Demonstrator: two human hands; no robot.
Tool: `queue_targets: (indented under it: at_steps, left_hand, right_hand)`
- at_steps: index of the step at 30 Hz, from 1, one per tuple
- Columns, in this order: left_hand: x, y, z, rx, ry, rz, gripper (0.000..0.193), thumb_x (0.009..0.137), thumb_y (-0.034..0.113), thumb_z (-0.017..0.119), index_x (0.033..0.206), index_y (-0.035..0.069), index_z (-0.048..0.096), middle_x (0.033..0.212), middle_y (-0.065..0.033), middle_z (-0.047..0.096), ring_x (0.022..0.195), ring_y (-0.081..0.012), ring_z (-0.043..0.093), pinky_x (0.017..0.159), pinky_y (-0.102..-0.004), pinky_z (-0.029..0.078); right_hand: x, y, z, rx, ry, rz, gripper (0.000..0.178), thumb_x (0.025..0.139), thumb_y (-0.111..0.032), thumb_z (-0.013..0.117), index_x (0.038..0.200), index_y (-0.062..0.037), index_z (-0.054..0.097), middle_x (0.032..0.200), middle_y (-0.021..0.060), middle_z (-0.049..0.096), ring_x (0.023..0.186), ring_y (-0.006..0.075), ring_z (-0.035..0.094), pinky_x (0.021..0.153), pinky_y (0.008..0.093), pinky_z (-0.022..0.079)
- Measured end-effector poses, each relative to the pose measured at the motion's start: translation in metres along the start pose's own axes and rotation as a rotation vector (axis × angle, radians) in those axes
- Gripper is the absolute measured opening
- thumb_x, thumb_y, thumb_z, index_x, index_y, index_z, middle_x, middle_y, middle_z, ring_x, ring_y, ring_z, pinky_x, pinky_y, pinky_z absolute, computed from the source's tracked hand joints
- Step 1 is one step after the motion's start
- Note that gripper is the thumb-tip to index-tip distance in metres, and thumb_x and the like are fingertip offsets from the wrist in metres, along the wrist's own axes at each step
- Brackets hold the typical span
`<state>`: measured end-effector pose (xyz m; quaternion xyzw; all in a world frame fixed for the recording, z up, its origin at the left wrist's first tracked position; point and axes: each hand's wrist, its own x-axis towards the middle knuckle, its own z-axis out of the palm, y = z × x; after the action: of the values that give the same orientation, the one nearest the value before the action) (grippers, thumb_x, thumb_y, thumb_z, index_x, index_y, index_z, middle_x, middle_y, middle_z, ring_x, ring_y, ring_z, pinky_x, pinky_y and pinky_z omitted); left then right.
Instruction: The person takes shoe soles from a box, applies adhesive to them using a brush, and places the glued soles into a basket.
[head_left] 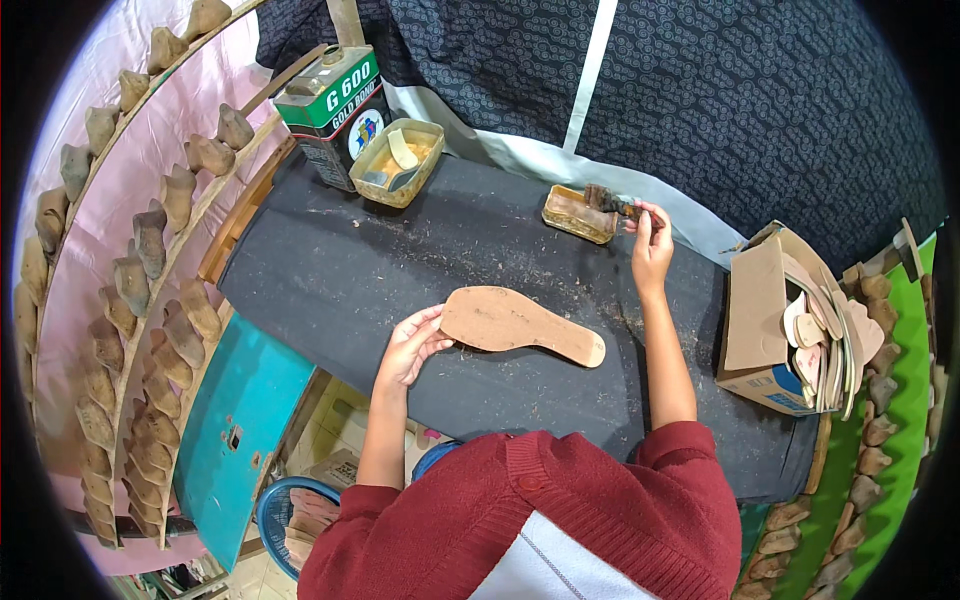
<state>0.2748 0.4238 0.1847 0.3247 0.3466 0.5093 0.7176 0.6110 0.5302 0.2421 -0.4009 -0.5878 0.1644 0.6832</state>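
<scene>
My left hand (407, 347) grips the wide end of a tan shoe insole (505, 318), held above the black-covered table. The insole's narrow end points right and has a pale tip. My right hand (650, 235), farther back, is closed on the handle of a dark, glue-caked brush (606, 199). The bristles are over the right end of a small yellowish tray (578, 213); whether they touch what is inside, I cannot tell.
A green and black metal can (335, 115) stands at the back left beside a plastic tub (398, 192) with scrapers in it. At right, a cardboard box (755, 315) holds several cut soles. Wooden shoe lasts (150, 240) line racks on both sides. A blue basket (272, 520) stands below left.
</scene>
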Motion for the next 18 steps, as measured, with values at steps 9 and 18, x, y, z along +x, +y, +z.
queue_targets:
  at_steps: [9, 18]
  left_hand:
    - [-0.0006, 0.0016, 0.0027, 0.008, 0.011, 0.001, 0.029, 0.082, 0.013, 0.050, 0.106, -0.003, 0.046, 0.092, -0.0090, 0.057, 0.075, -0.0118, 0.057, 0.067, -0.0231, 0.047]
    - [-0.0011, 0.0005, 0.0019, -0.002, 0.021, 0.009, 0.029, 0.082, 0.014, 0.049, 0.106, -0.002, 0.046, 0.091, -0.0083, 0.057, 0.076, -0.0120, 0.056, 0.068, -0.0240, 0.047]
  right_hand:
    - [-0.0054, 0.0063, -0.0069, 0.054, 0.099, 0.089, 0.019, 0.086, -0.011, 0.041, 0.101, 0.0000, 0.044, 0.097, 0.0097, 0.052, 0.069, 0.0097, 0.052, 0.060, 0.0211, 0.046]
    - [-0.0094, 0.0017, -0.0047, 0.290, 0.350, 0.281, 0.023, 0.087, -0.018, 0.041, 0.101, -0.0005, 0.042, 0.093, 0.0100, 0.051, 0.066, 0.0112, 0.052, 0.059, 0.0221, 0.046]
